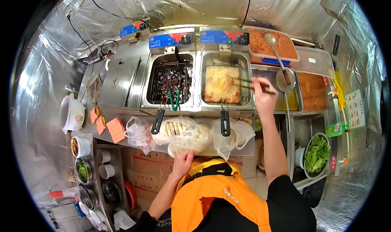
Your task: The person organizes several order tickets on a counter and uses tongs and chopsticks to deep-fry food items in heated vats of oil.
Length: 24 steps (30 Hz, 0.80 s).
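My right hand (265, 94) holds a pair of long chopsticks (245, 83) over the right-hand deep fryer (198, 93). Their tips reach the golden, foaming food (221, 83) in its basket; the foam hides what the food is. A black basket handle (225, 123) juts out over the counter's front. Curled into a fist, my left hand (184, 162) rests by the counter edge, just below clear plastic bags (189, 135) of pale sliced food. I see nothing in that fist. In the left fryer sits dark liquid with a wire basket (168, 79) and green-tipped tongs (174, 101).
A tub of orange-red paste (259, 45) with a ladle (279, 56) stands back right. A skimmer (286, 80) lies across the tray beside the fryers. Lettuce fills a bowl (317, 155) at right. Pink notes (116, 130) and a white pot (72, 113) sit at left.
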Available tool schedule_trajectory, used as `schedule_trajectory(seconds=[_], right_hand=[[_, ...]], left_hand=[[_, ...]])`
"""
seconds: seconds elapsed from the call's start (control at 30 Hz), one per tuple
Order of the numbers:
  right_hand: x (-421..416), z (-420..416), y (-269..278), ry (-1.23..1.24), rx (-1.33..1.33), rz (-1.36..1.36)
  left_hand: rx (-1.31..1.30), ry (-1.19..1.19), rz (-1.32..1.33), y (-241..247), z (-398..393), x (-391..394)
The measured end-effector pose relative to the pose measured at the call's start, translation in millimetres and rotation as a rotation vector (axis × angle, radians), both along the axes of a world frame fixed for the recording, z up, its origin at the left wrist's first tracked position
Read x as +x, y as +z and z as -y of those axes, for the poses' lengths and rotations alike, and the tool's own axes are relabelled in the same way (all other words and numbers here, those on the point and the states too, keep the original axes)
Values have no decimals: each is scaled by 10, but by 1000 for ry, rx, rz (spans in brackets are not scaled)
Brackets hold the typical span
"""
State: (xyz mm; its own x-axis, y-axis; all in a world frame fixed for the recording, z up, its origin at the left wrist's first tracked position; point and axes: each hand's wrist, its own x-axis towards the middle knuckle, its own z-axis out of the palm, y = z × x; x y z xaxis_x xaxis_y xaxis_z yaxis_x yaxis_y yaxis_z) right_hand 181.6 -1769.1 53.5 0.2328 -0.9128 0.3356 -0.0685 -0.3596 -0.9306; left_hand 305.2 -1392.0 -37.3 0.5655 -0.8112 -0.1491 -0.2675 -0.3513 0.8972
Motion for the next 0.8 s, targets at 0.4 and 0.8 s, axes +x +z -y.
schedule_trajectory(seconds=[0.4, 0.8], right_hand=[[-78, -51, -537, 35, 249, 126], [-64, 57, -355, -21, 204, 142]], left_hand=[[1, 30, -190, -194, -97, -65], [-17, 33, -151, -294, 24, -153]])
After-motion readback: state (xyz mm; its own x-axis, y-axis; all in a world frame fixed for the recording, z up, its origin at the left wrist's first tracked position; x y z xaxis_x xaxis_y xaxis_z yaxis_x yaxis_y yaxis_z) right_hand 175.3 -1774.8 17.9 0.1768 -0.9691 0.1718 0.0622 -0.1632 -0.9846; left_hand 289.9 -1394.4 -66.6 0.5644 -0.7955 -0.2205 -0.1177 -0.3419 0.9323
